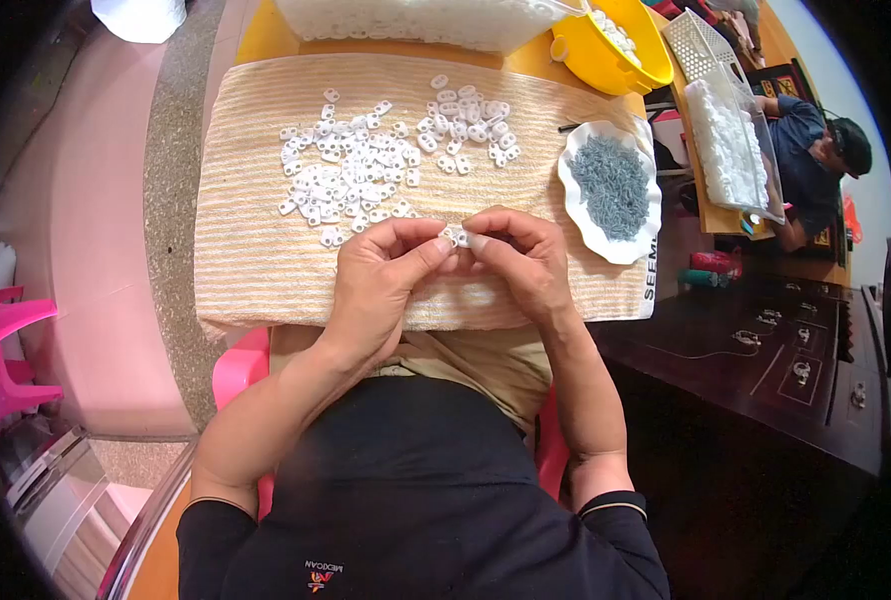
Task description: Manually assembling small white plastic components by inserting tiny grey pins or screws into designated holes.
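Two hands are at work, one left hand [391,258] and one right hand [528,262]; at least one white two-hole tab [456,236] sits between their fingertips, the exact number hidden; two heaps of such tabs, a larger heap [351,170] and a smaller heap [468,118], hold dozens each, overlapping too much to count; one wavy-rimmed dish [621,254]; slim grey pieces [611,188], beyond counting; one striped towel [241,220]; one yellow basin [596,70]; one co-worker [804,130].

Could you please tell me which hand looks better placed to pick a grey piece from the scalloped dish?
Probably the right hand: it is nearer the scalloped white dish of grey pieces, whereas the left hand would reach across. Both hold small white plastic pieces, though.
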The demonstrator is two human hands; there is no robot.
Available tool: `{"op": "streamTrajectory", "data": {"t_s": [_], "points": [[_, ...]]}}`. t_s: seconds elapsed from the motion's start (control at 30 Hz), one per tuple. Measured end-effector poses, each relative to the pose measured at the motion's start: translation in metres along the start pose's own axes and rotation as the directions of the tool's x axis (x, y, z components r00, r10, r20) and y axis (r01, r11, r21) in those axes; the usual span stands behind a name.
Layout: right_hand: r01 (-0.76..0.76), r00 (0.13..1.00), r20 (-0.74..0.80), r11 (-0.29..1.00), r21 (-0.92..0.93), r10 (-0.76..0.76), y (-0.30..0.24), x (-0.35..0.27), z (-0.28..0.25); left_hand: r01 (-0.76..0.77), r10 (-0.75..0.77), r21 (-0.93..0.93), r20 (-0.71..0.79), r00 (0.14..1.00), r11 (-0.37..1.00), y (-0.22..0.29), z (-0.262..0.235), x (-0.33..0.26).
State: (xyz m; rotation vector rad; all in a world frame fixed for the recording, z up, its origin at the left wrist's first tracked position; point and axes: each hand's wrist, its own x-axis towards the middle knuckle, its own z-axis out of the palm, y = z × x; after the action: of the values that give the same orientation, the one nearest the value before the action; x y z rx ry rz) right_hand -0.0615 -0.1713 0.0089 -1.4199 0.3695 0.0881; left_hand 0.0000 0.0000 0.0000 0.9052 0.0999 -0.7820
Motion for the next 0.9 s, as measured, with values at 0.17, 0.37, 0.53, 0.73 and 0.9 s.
{"op": "streamTrajectory", "data": {"t_s": [0.17, 0.37, 0.53, 0.73, 0.9], "points": [[0.203, 0.979, 0.033, 0.978, -0.043, -0.202, 0.003, 0.005, -0.001, -0.013, 0.013, -0.009, 0.000, 1.000, 1.000, 0.001, 0.004, -0.001], [0.046, 0.999, 0.000, 0.997, 0.063, -0.046, -0.001, 0.001, 0.001, 0.009, -0.009, -0.018, -0.008, 1.000, 1.000, 0.003, 0.004, -0.001], [0.062, 0.997, 0.040, 0.996, 0.066, -0.065, 0.004, 0.003, -0.003, 0.009, -0.009, -0.015, 0.001, 1.000, 1.000, 0.002, 0.003, -0.001], [0.075, 0.994, 0.074, 0.997, 0.016, -0.076, 0.005, 0.003, -0.007, 0.018, -0.018, -0.019, 0.001, 1.000, 1.000, 0.001, 0.002, -0.001], [0.071, 0.995, 0.067, 0.997, -0.028, -0.069, 0.001, 0.002, -0.006, 0.007, -0.006, -0.013, 0.004, 1.000, 1.000, 0.002, 0.002, 0.000]]}}
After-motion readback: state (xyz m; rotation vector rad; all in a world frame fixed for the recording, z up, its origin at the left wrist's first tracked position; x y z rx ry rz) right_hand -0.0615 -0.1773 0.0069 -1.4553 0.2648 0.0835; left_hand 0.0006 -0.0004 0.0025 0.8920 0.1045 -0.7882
